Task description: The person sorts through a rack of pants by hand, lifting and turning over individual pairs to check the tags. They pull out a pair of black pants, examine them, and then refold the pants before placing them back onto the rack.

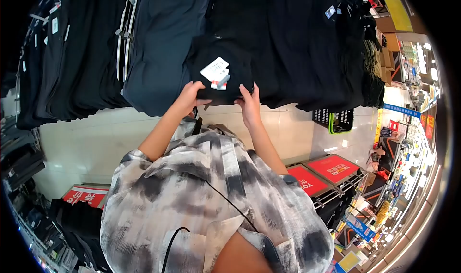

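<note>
Left: dark hanging clothes [86,47], then a metal rail [122,42]. My left hand [191,99]: thumb over, fingers under, pinched on the near left corner of a folded black garment [241,64], held before me against dark clothing. Upon it: a white tag [213,69], a grey clip [223,81]. My right hand [248,101]: similarly pinched, right corner. Risks, judged: loose pinch, fold drops open; sharp tug, tag tears. Far right: black-and-green basket [332,121].
</note>
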Demonstrator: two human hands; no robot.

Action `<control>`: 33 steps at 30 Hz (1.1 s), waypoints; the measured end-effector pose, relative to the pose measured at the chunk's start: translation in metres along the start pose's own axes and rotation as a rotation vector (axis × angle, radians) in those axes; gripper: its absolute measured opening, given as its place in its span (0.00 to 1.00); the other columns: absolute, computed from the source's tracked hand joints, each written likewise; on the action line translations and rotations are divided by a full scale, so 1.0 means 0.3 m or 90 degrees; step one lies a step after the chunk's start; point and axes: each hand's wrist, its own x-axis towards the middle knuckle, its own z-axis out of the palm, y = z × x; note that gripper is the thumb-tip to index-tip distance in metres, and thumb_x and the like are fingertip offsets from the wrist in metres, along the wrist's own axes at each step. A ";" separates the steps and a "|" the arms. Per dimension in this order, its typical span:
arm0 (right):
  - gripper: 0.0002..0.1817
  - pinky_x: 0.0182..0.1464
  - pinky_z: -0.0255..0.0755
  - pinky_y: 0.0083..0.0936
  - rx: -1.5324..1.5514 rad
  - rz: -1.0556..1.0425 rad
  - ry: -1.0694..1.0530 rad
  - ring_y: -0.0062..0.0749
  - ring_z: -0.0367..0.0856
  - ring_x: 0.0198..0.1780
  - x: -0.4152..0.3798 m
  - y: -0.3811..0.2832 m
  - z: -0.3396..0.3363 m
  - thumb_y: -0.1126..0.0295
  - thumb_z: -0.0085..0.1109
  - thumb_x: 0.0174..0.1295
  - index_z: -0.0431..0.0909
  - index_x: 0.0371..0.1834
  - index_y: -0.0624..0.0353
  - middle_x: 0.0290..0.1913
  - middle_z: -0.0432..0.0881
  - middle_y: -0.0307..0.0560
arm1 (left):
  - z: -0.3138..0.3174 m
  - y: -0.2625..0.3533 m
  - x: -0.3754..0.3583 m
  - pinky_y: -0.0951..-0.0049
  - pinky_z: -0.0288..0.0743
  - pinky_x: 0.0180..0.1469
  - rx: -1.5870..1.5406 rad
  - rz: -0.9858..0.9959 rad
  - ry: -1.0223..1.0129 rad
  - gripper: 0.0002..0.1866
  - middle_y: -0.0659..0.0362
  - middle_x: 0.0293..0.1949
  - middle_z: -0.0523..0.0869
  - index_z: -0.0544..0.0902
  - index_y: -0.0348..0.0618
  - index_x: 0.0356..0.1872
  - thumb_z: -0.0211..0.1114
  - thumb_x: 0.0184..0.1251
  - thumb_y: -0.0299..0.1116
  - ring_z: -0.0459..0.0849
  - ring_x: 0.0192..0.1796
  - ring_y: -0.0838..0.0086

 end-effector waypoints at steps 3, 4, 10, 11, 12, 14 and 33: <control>0.46 0.44 0.76 0.21 0.057 -0.074 -0.079 0.28 0.83 0.47 -0.074 -0.054 -0.034 0.68 0.63 0.68 0.44 0.83 0.49 0.65 0.69 0.55 | -0.006 -0.009 -0.022 0.68 0.87 0.45 -0.089 -0.025 -0.007 0.26 0.43 0.55 0.79 0.65 0.28 0.65 0.51 0.76 0.38 0.89 0.44 0.54; 0.46 0.46 0.77 0.22 0.020 -0.096 -0.116 0.28 0.82 0.47 -0.090 -0.069 -0.056 0.71 0.62 0.67 0.42 0.84 0.48 0.65 0.69 0.54 | 0.025 -0.009 -0.043 0.71 0.86 0.41 -0.080 0.017 0.024 0.23 0.46 0.48 0.82 0.69 0.28 0.61 0.53 0.76 0.38 0.88 0.39 0.58; 0.54 0.50 0.77 0.24 -0.162 -0.241 -0.154 0.29 0.83 0.46 -0.031 -0.019 -0.194 0.85 0.63 0.58 0.40 0.84 0.48 0.65 0.68 0.58 | 0.069 -0.008 -0.041 0.74 0.78 0.30 -0.002 0.024 0.012 0.15 0.52 0.31 0.83 0.76 0.35 0.46 0.52 0.79 0.39 0.81 0.27 0.70; 0.56 0.51 0.77 0.24 -0.153 -0.244 -0.128 0.29 0.83 0.45 -0.008 0.005 -0.222 0.87 0.64 0.56 0.41 0.84 0.48 0.65 0.68 0.60 | 0.083 -0.017 -0.043 0.75 0.76 0.28 0.011 0.022 0.023 0.14 0.54 0.28 0.83 0.76 0.36 0.43 0.52 0.79 0.39 0.79 0.25 0.72; 0.57 0.52 0.77 0.25 -0.181 -0.242 -0.129 0.32 0.81 0.49 -0.001 0.014 -0.247 0.86 0.66 0.52 0.43 0.84 0.48 0.67 0.66 0.57 | 0.115 -0.020 -0.064 0.76 0.72 0.26 -0.001 0.019 0.035 0.14 0.56 0.26 0.80 0.75 0.40 0.39 0.52 0.79 0.40 0.76 0.23 0.73; 0.59 0.53 0.78 0.28 -0.359 -0.334 -0.112 0.35 0.79 0.53 0.010 0.041 -0.287 0.85 0.68 0.48 0.46 0.84 0.48 0.69 0.65 0.55 | 0.131 -0.039 -0.066 0.77 0.71 0.25 -0.006 0.008 0.015 0.14 0.57 0.25 0.80 0.75 0.40 0.38 0.53 0.79 0.41 0.76 0.23 0.74; 0.26 0.60 0.72 0.24 -0.327 -0.407 -0.116 0.31 0.82 0.55 0.088 -0.269 -0.264 0.88 0.65 0.50 0.79 0.55 0.63 0.51 0.85 0.48 | 0.354 0.146 0.115 0.75 0.70 0.32 -0.145 0.054 -0.070 0.13 0.61 0.24 0.78 0.79 0.46 0.32 0.62 0.71 0.43 0.75 0.26 0.74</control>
